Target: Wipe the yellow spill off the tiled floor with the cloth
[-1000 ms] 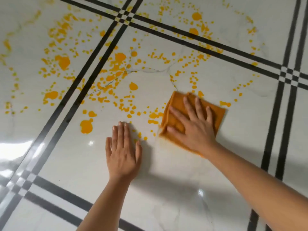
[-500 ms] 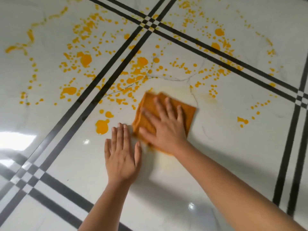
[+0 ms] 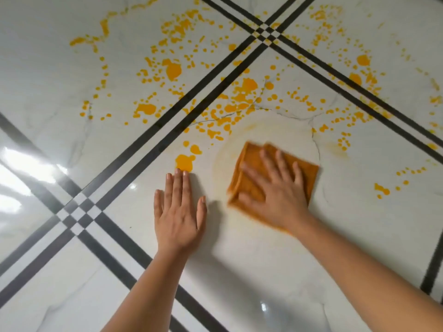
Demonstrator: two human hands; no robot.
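Note:
A folded orange cloth (image 3: 309, 174) lies flat on the white tiled floor (image 3: 251, 271). My right hand (image 3: 275, 192) presses down on it with fingers spread; both are motion-blurred. My left hand (image 3: 179, 212) rests flat on the floor to the cloth's left, fingers together, its fingertips touching a yellow blob (image 3: 184, 161). The yellow spill (image 3: 247, 92) is scattered as drops and blobs across the tiles beyond both hands. A pale smeared patch (image 3: 271, 128) lies just beyond the cloth.
Double black stripes (image 3: 172, 123) cross the floor diagonally and meet at checkered crossings (image 3: 266, 32) (image 3: 76, 214). More yellow drops (image 3: 382, 189) lie to the right of the cloth. A bright window reflection (image 3: 21, 168) shines at the left.
My right hand slid the cloth left towards my left hand, then back to the right. Drops that were near my left hand are gone, with a faint smear left behind. The view shifted.

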